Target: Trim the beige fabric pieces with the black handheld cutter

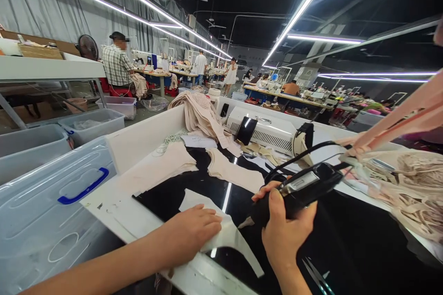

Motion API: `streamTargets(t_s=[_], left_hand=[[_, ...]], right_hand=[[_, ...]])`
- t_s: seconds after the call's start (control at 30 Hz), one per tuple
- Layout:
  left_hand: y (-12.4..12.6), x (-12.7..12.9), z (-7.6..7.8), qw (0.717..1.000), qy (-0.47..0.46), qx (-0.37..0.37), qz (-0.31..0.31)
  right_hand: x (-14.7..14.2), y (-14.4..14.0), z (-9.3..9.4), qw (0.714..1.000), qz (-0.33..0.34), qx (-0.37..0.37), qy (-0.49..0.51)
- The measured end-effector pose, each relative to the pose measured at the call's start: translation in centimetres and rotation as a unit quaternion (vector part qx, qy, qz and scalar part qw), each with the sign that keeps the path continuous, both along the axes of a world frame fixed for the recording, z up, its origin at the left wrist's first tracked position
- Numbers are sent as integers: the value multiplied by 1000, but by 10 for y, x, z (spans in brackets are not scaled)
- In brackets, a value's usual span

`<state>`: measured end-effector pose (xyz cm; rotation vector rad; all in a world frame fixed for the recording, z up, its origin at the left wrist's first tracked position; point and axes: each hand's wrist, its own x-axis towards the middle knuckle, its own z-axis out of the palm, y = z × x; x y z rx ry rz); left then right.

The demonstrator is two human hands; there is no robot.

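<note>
My left hand lies flat with its fingers stretched out on a cream cut fabric piece, pressing it against the glossy black tabletop. In my right hand is a black corded hand tool with a silver panel, held just right of that piece; its working end is hidden by my fingers. A peach cloth strip is tied near the tool's cord and runs up to the right. Beyond my hands lie two stacks of cream cut pieces, a left stack and a middle stack.
Tweezers lie near the front edge. At the back are a phone, a white vented machine and draped fabric pieces. Bundled beige cloth sits right. A lidded plastic bin stands left. People work at distant sewing tables.
</note>
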<state>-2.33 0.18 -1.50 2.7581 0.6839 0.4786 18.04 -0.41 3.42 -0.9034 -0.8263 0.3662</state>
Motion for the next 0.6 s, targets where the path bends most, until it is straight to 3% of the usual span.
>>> streamTargets(t_s=[0.17, 0.33, 0.6], left_hand=[[1, -4, 2, 998, 29, 32, 39], [-12, 19, 3, 988, 85, 60, 112], [-24, 39, 15, 976, 163, 67, 130]], right_hand=[[6, -4, 11, 1000, 8, 8, 25], [2, -26, 17, 998, 28, -4, 47], [-1, -45, 12, 997, 44, 3, 58]])
